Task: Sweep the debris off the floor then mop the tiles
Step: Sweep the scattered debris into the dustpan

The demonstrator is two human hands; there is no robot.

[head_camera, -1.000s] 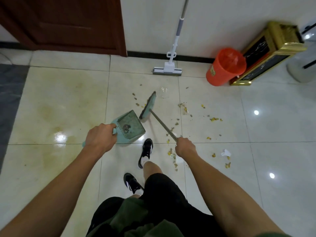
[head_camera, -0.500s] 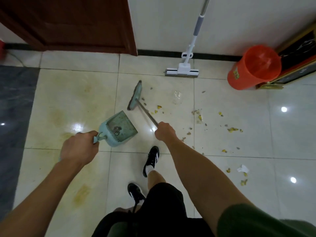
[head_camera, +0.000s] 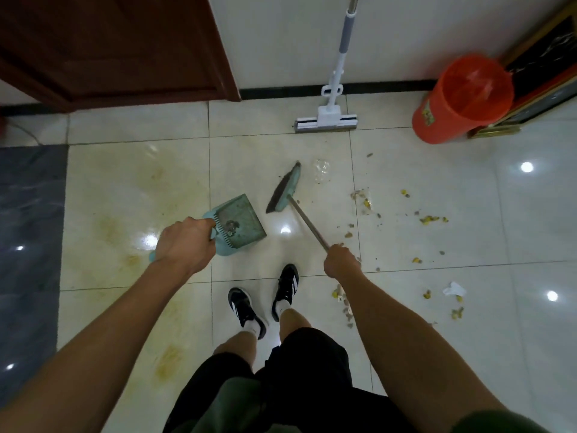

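My left hand (head_camera: 184,242) grips the handle of a teal dustpan (head_camera: 240,221) that rests on the pale tiles with a few bits of dirt inside. My right hand (head_camera: 342,260) grips the thin metal handle of a teal broom (head_camera: 285,192), whose head sits on the floor just right of the pan's mouth. Yellow and brown debris (head_camera: 431,218) lies scattered over the tiles to the right, with more crumbs (head_camera: 342,296) beside my right forearm. A white sponge mop (head_camera: 326,121) leans against the far wall.
An orange bucket (head_camera: 462,101) stands at the back right beside a gold-framed black object (head_camera: 543,73). A brown door (head_camera: 118,48) fills the back left. A crumpled white paper (head_camera: 454,289) lies at the right. A clear plastic scrap (head_camera: 321,168) sits near the broom. My two feet (head_camera: 265,301) stand below the dustpan.
The broom head has swung back to the right of the dustpan's mouth after reaching out past it. My left hand has slid up the handle toward the pan. The view has shifted left.
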